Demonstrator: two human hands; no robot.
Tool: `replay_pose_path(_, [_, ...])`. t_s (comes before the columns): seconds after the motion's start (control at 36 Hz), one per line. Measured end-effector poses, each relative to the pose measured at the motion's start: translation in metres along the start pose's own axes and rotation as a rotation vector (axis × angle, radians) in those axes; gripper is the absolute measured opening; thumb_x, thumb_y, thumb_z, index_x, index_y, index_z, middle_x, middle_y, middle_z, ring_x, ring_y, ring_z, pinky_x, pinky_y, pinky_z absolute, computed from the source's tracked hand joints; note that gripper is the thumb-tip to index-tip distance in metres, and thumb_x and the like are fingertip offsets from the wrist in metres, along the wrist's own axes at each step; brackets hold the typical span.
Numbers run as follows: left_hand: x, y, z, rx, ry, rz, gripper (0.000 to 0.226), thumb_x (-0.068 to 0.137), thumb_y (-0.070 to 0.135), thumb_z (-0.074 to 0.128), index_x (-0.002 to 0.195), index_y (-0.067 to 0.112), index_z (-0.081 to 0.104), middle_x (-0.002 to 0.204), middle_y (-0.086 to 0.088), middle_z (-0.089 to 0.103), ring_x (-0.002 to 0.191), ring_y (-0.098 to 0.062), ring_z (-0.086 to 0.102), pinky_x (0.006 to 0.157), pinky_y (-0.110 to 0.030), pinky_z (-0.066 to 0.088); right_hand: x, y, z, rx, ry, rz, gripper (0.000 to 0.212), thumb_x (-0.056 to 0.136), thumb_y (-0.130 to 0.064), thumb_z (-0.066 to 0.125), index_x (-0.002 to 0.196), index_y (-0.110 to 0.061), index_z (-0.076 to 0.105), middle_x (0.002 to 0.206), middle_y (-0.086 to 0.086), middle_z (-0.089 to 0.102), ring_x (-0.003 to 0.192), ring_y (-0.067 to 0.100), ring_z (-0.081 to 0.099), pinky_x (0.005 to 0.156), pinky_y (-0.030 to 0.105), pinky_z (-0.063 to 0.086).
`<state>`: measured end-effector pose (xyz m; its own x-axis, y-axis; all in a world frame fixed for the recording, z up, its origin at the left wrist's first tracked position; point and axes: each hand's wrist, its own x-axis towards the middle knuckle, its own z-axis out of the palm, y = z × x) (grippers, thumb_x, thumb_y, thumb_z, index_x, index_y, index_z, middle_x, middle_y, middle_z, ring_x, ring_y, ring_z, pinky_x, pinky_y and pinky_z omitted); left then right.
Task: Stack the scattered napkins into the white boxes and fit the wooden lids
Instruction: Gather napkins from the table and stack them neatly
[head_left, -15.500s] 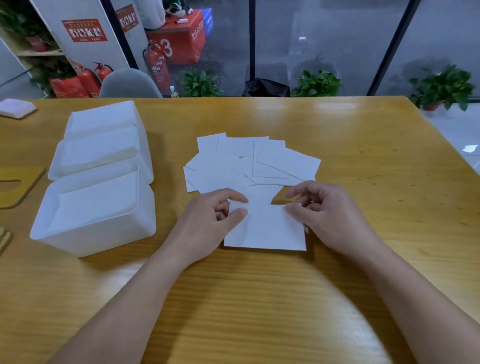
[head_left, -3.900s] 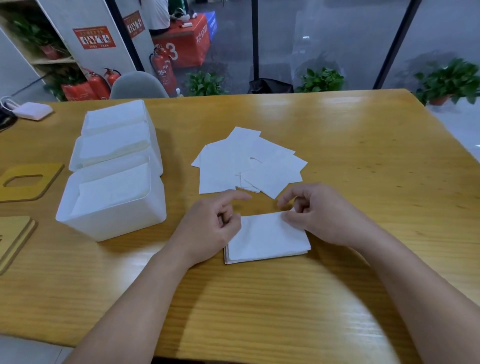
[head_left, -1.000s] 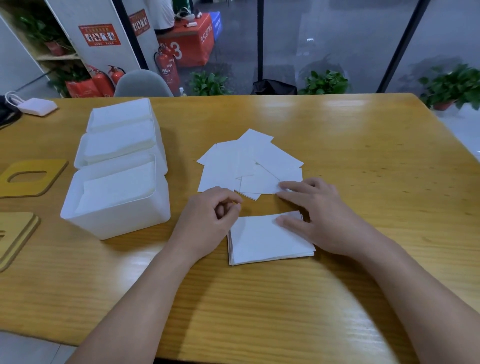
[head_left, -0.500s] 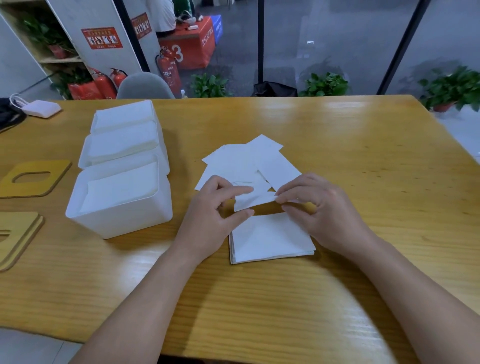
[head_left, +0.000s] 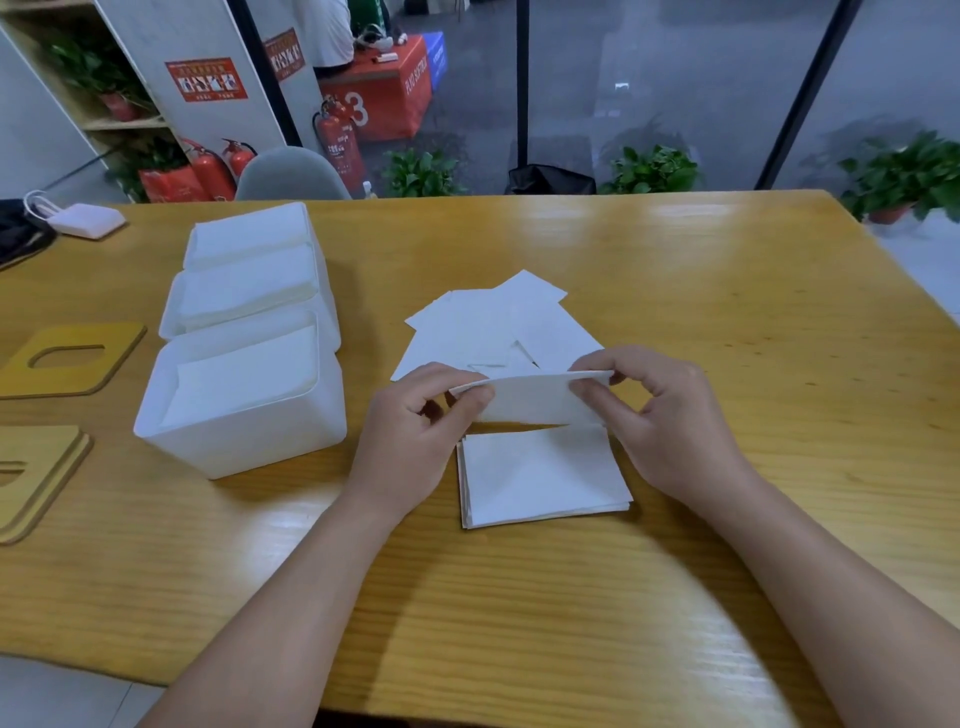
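While both hands, left hand (head_left: 415, 421) and right hand (head_left: 670, 415), pinch one thin white paper napkin (head_left: 535, 402) between fingers above the near squared napkin stack (head_left: 540, 475), a skewed drop could knock it crooked

napkin (head_left: 530, 402) lifted off scattered pile | now held by both hands above neat stack (head_left: 543, 478)

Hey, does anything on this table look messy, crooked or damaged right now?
Only the loose white paper napkins beyond the hands, fanned out at mixed angles and overlapping. The squared napkin stack is neat, the three white plastic boxes stand upright, and the wooden lids lie flat, unfitted. No visible damage.
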<state>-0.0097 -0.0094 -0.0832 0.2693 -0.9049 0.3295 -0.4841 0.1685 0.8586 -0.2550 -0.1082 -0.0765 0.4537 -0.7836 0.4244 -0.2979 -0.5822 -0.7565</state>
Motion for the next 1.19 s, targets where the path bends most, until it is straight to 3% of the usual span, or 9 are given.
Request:
replay_pose_path(0.14, [0.001, 0.005, -0.005, -0.229, -0.076, -0.071, 0.010, 0.102, 0.021, 0.076, 0.100, 0.014, 0.084, 0.086, -0.013, 0.073, 0.081, -0.026, 0.062, 0.076, -0.041, 0.049, 0.002, -0.006, -0.004, 0.270, 0.003, 0.095, 0.010, 0.104, -0.018, 0.073, 0.100, -0.010, 0.078, 0.087, 0.011, 0.072, 0.077, 0.037, 0.060, 0.068, 0.052, 0.048])
replay_pose_path(0.19, [0.001, 0.008, -0.007, -0.258, -0.123, -0.100, 0.013, 0.100, 0.018, 0.079, 0.112, 0.021, 0.084, 0.077, -0.018, 0.066, 0.075, -0.039, 0.055, 0.078, -0.039, 0.049, 0.004, -0.007, -0.006, 0.327, -0.055, 0.154, 0.009, 0.103, -0.017, 0.074, 0.111, -0.016, 0.077, 0.075, 0.020, 0.060, 0.067, 0.039, 0.049, 0.058, 0.046, 0.039])
replay_pose_path(0.25, [0.000, 0.007, -0.009, -0.224, -0.182, -0.125, 0.031, 0.101, 0.018, 0.078, 0.127, 0.032, 0.079, 0.064, -0.016, 0.045, 0.068, -0.043, 0.039, 0.071, -0.036, 0.041, 0.006, -0.004, -0.010, 0.284, -0.168, 0.245, 0.022, 0.100, -0.016, 0.076, 0.119, -0.027, 0.073, 0.067, 0.011, 0.046, 0.059, 0.027, 0.040, 0.056, 0.034, 0.032])
replay_pose_path(0.36, [-0.002, 0.006, -0.011, -0.073, -0.256, -0.122, 0.048, 0.102, 0.017, 0.076, 0.141, 0.043, 0.067, 0.058, -0.006, 0.036, 0.057, -0.018, 0.034, 0.062, -0.025, 0.036, 0.006, 0.004, -0.014, 0.167, -0.397, 0.363, 0.028, 0.097, -0.019, 0.080, 0.121, -0.032, 0.071, 0.064, 0.004, 0.047, 0.055, 0.021, 0.046, 0.057, 0.031, 0.035])
replay_pose_path(0.67, [-0.006, 0.010, -0.008, 0.115, -0.341, -0.081, 0.046, 0.101, 0.015, 0.074, 0.135, 0.044, 0.068, 0.058, 0.006, 0.036, 0.057, -0.010, 0.038, 0.068, -0.012, 0.040, 0.006, 0.005, -0.017, 0.035, -0.464, 0.315, 0.028, 0.093, -0.021, 0.084, 0.115, -0.035, 0.074, 0.065, -0.013, 0.047, 0.059, 0.010, 0.042, 0.057, 0.019, 0.035])
replay_pose_path(0.83, [-0.005, 0.009, -0.010, 0.136, -0.324, -0.072, 0.033, 0.099, 0.020, 0.077, 0.125, 0.041, 0.073, 0.055, 0.009, 0.039, 0.055, -0.009, 0.040, 0.065, -0.012, 0.038, 0.005, 0.014, -0.012, -0.120, -0.282, 0.224, 0.019, 0.090, -0.037, 0.086, 0.107, -0.038, 0.077, 0.088, -0.014, 0.065, 0.069, 0.008, 0.055, 0.067, 0.028, 0.048])
replay_pose_path(0.92, [-0.005, 0.007, -0.009, 0.156, -0.264, -0.059, 0.022, 0.097, 0.033, 0.082, 0.117, 0.040, 0.076, 0.054, 0.006, 0.042, 0.055, -0.010, 0.043, 0.064, -0.019, 0.041, 0.005, 0.018, -0.009, -0.202, -0.239, 0.170, 0.025, 0.091, -0.048, 0.082, 0.114, -0.038, 0.077, 0.117, -0.020, 0.062, 0.100, 0.006, 0.061, 0.081, 0.025, 0.049])
replay_pose_path(1.0, [-0.003, 0.005, -0.007, 0.202, -0.144, -0.042, 0.009, 0.096, 0.042, 0.081, 0.104, 0.039, 0.079, 0.057, 0.000, 0.046, 0.056, -0.019, 0.047, 0.063, -0.038, 0.049, 0.004, 0.022, -0.007, -0.304, -0.294, 0.109, 0.040, 0.092, -0.060, 0.075, 0.127, -0.039, 0.075, 0.149, -0.024, 0.051, 0.138, 0.005, 0.041, 0.109, 0.030, 0.041])
replay_pose_path(1.19, [0.001, 0.001, -0.007, 0.168, -0.063, -0.037, 0.014, 0.103, 0.036, 0.074, 0.091, 0.034, 0.081, 0.076, 0.001, 0.064, 0.074, -0.020, 0.058, 0.068, -0.030, 0.048, 0.002, 0.026, 0.003, -0.482, -0.392, 0.069, 0.072, 0.093, -0.083, 0.051, 0.150, -0.040, 0.059, 0.168, -0.024, 0.036, 0.146, 0.013, 0.031, 0.119, 0.044, 0.026])
